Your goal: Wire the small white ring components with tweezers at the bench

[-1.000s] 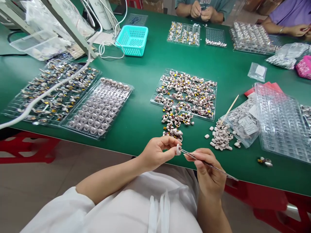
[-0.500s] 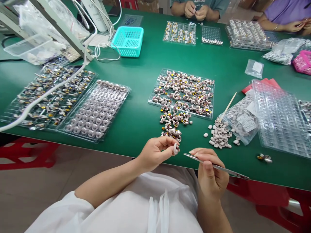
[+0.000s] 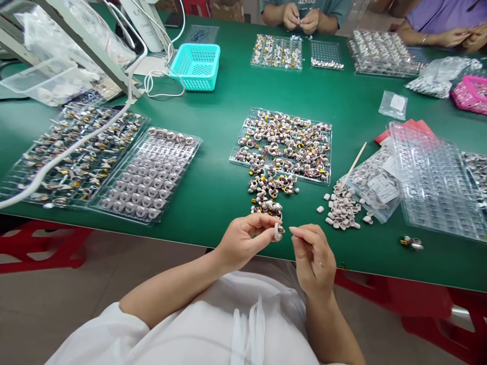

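Note:
My left hand (image 3: 243,238) pinches a small white ring-shaped part (image 3: 277,231) between thumb and fingertips, just off the green table's (image 3: 213,187) near edge. My right hand (image 3: 312,256) is closed beside it, fingertips a few centimetres from the part. Only a thin metal sliver of the tweezers (image 3: 320,263) shows between its fingers. Straight ahead lies a loose heap of similar parts with coils (image 3: 271,191), spilling from a clear tray (image 3: 282,143) full of them. A pile of plain white caps (image 3: 342,209) sits to the right.
Two clear trays of parts (image 3: 146,175) lie at left under a white cable (image 3: 76,142). Stacked empty trays (image 3: 433,182), a bag of caps (image 3: 375,185) and a wooden stick (image 3: 353,165) are at right. A teal basket (image 3: 196,65) stands behind. Other people's hands (image 3: 300,17) work across the table.
My right hand has turned the tweezers from pointing sideways to nearly hidden in the fingers and moved slightly up and left. The left hand keeps holding the part.

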`<state>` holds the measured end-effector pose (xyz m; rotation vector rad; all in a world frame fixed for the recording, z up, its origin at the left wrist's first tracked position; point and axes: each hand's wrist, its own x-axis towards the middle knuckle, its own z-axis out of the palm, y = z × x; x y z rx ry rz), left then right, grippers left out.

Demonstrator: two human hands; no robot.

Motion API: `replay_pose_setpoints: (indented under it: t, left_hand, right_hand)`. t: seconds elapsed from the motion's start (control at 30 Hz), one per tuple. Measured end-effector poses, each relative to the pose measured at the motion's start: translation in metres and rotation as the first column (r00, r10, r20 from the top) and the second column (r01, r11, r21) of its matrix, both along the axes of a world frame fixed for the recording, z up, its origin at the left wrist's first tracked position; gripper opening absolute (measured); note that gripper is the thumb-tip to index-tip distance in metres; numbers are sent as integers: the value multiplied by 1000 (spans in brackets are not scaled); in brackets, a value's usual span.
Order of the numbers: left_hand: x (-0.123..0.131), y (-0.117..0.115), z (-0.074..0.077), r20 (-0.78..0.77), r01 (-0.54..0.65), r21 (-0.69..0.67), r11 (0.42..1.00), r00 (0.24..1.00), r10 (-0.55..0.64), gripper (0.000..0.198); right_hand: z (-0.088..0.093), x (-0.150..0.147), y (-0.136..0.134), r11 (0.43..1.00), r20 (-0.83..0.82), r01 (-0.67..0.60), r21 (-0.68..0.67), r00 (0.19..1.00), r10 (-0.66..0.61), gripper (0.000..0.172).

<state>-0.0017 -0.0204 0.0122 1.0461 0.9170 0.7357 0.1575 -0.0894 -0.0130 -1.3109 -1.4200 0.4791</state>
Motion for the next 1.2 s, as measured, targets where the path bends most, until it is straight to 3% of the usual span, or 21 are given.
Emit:
replay_pose_setpoints:
  t: [0.17,0.4,0.6,0.7,0.87,0.97,1.2]
  left_hand:
    - [-1,-1,-4,-12,7,54,999,1000,-7,23]
    - [-4,0,-11,-36,42,112,993,999,-38,27]
    - [-4,1,-15,-42,82,99,992,996,-78,25]
    - [-3,0,-14,-27,80,62,995,997,-78,26]
    - [0,0,-14,42,58,-22,998,997,-57,20]
    - [2,2,-12,72,19,-33,999,997,-17,16]
    - [0,8,-3,103,-20,-95,995,994,29,17]
  right_hand:
    - [3,-2,12,993,121,-19,113,993,5,26]
    - [0,4,18,985,204,-115,127,975,87,27]
    - [-3,-5,18,995,188,0,101,982,-20,22]
    - [-4,-12,17,993,146,93,72,984,-103,21]
    - [-10,-23,16,987,40,144,77,988,-147,22]
    - [-12,-24,14,993,-32,115,33,993,-114,19]
    - [-6,-2,6,978,-221,2,-208,974,-49,11]
